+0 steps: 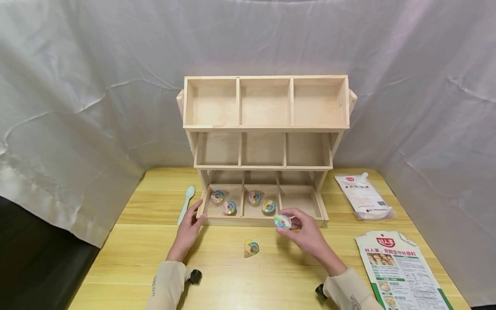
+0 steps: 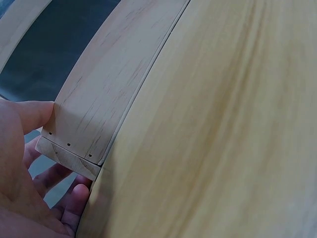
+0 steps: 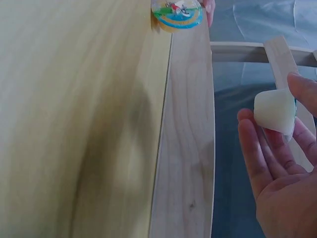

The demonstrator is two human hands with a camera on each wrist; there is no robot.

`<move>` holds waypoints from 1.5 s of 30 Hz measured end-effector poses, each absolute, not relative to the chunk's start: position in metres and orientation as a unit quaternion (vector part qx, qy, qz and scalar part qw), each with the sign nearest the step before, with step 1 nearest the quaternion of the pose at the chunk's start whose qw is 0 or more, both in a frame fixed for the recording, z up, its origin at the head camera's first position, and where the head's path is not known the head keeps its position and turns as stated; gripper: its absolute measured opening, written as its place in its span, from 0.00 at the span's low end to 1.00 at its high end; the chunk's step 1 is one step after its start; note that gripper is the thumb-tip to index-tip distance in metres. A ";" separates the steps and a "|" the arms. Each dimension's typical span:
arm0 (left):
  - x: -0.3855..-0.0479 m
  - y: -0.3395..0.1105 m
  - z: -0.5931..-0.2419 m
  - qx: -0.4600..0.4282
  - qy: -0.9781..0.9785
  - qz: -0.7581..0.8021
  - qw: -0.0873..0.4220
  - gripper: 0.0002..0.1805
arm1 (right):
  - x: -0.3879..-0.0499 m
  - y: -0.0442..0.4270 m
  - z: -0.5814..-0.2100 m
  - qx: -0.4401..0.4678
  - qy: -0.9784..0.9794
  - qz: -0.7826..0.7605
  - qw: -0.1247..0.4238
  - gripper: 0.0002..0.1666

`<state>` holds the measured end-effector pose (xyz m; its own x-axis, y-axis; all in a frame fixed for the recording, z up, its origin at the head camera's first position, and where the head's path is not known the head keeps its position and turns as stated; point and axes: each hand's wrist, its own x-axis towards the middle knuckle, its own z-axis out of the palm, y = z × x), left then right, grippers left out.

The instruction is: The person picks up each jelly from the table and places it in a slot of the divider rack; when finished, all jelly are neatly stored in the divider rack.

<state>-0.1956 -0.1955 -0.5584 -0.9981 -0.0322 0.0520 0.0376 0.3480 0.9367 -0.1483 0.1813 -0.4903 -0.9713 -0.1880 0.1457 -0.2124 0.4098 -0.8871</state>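
I'm in a curtained-off booth, something like a makeshift studio: creased grey sheeting [image 1: 248, 38] hangs on the far, left and right sides around my wood-grain table [image 1: 232, 284], and a small black device [image 1: 195, 277] sits at each wrist.

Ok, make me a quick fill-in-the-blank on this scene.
The hand holding a jelly cup is the person's ____ one.
The wooden rack has ____ jelly cups in its bottom-left compartment.
In the head view, the pale spoon lies on the rack's ____ side.
Missing words: right; two; left.
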 end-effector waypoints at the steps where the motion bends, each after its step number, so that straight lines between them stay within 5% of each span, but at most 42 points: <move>1: -0.196 -0.196 -0.559 -0.001 -0.821 -0.571 0.030 0.31 | -0.150 0.182 -0.490 0.122 -0.843 0.523 0.016 0.27; 16: -0.195 -0.196 -0.559 -0.007 -0.819 -0.572 0.029 0.31 | -0.178 0.195 -0.484 0.134 -0.869 0.468 0.087 0.29; 45: -0.177 -0.187 -0.518 -0.007 -0.815 -0.579 0.017 0.31 | -0.212 0.203 -0.494 0.092 -0.882 0.452 0.099 0.30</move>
